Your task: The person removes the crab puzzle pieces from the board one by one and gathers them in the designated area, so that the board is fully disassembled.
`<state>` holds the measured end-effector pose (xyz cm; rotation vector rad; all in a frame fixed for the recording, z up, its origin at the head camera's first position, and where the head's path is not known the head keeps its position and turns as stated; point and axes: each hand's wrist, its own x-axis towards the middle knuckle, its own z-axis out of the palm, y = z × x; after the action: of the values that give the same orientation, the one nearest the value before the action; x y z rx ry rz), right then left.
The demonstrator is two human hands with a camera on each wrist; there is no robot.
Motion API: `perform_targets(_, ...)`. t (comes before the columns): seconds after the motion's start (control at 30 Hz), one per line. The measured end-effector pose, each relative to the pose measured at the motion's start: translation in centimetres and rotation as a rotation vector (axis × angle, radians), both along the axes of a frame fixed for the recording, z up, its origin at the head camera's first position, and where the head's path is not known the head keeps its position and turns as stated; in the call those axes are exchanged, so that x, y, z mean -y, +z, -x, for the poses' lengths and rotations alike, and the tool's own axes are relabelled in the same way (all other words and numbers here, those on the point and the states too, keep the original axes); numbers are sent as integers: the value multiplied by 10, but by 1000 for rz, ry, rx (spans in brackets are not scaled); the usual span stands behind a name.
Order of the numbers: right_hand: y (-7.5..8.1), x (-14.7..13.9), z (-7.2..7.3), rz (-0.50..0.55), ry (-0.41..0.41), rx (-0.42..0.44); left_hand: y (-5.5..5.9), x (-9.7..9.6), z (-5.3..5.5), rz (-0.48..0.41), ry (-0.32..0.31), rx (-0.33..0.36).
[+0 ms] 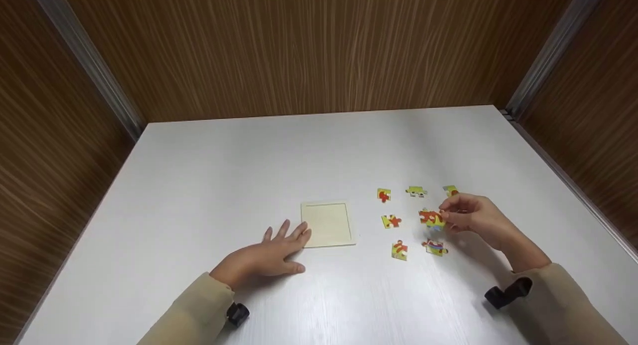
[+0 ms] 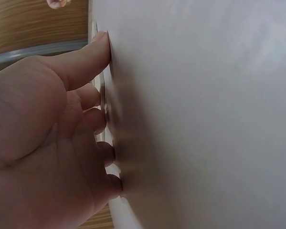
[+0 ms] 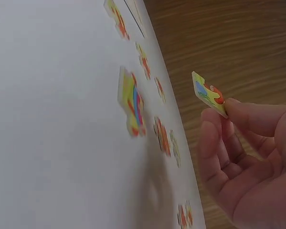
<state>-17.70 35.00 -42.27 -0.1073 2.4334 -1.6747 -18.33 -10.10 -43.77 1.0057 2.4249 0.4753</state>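
Note:
My right hand (image 1: 476, 218) pinches a jigsaw puzzle piece (image 3: 208, 93) between thumb and fingertips. It is yellow with orange and blue patches and is lifted above the white table. In the head view it overlaps an orange piece (image 1: 426, 215) lying beneath. Spread over the left edge of a pale wooden puzzle tray (image 1: 326, 225) is my left hand (image 1: 271, 255), index and middle fingertips at its rim and thumb on the table. The tray's recess shows bare wood. In the right wrist view, a piece with a rainbow stripe (image 3: 135, 105) lies nearest.
Several loose pieces lie right of the tray: a red-and-yellow one (image 1: 384, 195), one with eye-like marks (image 1: 415, 191), one by my right fingers (image 1: 451, 190), a star-shaped orange one (image 1: 394, 221) and a lower one (image 1: 399, 250). Wood-grain panels (image 1: 319, 51) wall in the table (image 1: 224, 165).

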Motion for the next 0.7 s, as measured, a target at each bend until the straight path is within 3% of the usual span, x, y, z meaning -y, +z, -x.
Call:
perform_targets(0.37,-7,-37,-20,-26,-46,62,1,0,-1,-3,-4,2)
perform_targets(0.57,-5,-48,-26,-128,-17,100,1,0,-1,-15,-5,8)
perform_targets(0.7,-4,-53,-28,-215,18,69,3,1,0,-13,-8,11)
